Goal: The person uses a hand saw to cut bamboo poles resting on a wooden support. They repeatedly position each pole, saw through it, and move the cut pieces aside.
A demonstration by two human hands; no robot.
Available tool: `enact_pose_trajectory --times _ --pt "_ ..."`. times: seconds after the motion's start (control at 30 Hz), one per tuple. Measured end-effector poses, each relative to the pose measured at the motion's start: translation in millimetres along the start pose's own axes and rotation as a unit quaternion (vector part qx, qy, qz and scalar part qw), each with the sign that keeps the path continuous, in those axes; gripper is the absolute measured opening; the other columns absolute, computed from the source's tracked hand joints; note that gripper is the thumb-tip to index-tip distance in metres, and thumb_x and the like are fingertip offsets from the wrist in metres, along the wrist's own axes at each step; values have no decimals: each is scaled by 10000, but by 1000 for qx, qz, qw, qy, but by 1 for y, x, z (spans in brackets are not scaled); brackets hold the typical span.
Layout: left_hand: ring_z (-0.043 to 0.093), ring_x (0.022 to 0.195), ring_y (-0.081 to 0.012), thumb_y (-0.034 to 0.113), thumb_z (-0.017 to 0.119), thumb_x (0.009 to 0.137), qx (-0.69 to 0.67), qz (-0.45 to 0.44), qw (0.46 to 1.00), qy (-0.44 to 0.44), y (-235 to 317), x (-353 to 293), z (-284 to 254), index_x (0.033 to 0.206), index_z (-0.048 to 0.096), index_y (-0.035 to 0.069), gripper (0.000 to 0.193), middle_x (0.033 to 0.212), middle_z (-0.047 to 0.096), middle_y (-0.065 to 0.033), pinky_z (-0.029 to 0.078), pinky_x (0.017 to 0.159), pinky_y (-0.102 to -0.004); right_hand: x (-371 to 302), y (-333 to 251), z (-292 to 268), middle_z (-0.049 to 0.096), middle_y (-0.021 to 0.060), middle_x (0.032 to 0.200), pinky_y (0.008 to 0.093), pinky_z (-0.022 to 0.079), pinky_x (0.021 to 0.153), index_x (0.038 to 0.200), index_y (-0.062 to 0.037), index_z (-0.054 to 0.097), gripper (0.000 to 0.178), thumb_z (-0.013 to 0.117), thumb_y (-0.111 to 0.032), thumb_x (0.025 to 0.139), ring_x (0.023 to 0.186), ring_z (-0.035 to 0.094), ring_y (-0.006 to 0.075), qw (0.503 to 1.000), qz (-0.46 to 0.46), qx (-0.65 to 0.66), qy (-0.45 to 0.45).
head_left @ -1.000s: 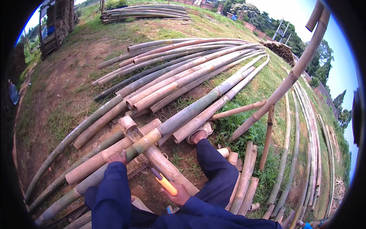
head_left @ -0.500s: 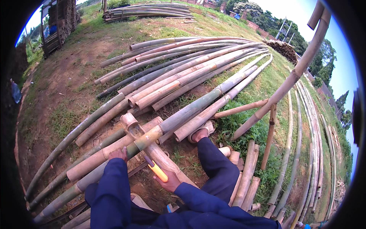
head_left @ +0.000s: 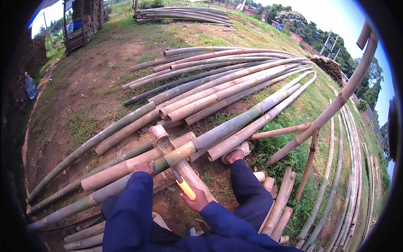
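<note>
A long green-grey bamboo pole (head_left: 121, 185) runs diagonally across in front of me, over a notched bamboo piece (head_left: 187, 171). My left hand (head_left: 145, 168) is closed over the pole's top, left of the notched piece. My right hand (head_left: 196, 200) grips a yellow-handled tool (head_left: 186, 188) just below the pole. Its narrow dark end points up toward the pole's underside; I cannot make out its exact kind. A thicker tan bamboo length (head_left: 107, 176) lies beside the pole on its far side.
Several long bamboo poles (head_left: 218, 94) fan out on the ground ahead. A slanted bamboo post (head_left: 325, 111) with braces rises at the right. Short bamboo pieces (head_left: 280, 199) lie beside my leg. More poles (head_left: 184, 16) are stacked far off, near a shed (head_left: 86, 23).
The whole scene has shifted right in the picture as the view turned. Both hands keep about the same places, one on the pole and one on the yellow-handled tool.
</note>
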State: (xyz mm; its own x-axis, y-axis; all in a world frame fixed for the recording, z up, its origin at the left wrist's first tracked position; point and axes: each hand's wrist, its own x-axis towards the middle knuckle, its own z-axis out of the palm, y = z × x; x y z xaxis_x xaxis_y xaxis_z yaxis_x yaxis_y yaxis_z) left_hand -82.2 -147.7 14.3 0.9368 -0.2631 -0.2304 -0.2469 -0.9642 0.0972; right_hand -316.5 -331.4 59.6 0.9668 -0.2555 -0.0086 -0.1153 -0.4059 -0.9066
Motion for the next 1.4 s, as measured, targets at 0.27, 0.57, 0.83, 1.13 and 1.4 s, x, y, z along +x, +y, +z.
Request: enact_pose_trajectory --times 0.27,0.57,0.83,1.13,1.4 --pt "723 999 -391 541 312 1076 -25 9 999 25 -2 2 9 1093 738 38 659 1001 749 -239 504 970 -502 -148 -50 -84 678 115 754 335 538 641 1066 -20 707 215 779 -112 885 665 683 223 999 2 -46 20" --pt "721 983 -362 528 296 1083 -17 20 1000 6 8 3 1 1084 728 69 630 992 752 -205 518 932 -492 -24 -16 -14 628 89 741 323 503 658 1058 29 664 196 748 -63 908 677 573 152 996 40 80 -2" --pt "715 973 -383 534 310 1082 -10 4 999 31 -1 -4 0 1180 720 81 619 1012 749 -210 515 959 -486 -99 -45 -53 686 136 772 331 537 659 1088 35 691 222 749 -34 885 681 693 211 999 41 5 15" --pt "712 992 -394 547 313 1078 -12 12 1000 19 -5 1 -3 1168 717 66 634 1004 742 -230 533 919 -509 -60 -38 -34 695 59 895 265 516 740 1126 41 670 204 718 -20 938 806 633 118 998 58 26 -21" --pt "701 1043 -375 557 299 1077 -2 27 999 32 4 -10 9 1183 714 87 636 1054 741 -203 501 989 -487 -54 -40 -36 716 95 873 304 520 694 1085 56 683 182 717 -9 919 731 651 156 998 65 -13 -7"
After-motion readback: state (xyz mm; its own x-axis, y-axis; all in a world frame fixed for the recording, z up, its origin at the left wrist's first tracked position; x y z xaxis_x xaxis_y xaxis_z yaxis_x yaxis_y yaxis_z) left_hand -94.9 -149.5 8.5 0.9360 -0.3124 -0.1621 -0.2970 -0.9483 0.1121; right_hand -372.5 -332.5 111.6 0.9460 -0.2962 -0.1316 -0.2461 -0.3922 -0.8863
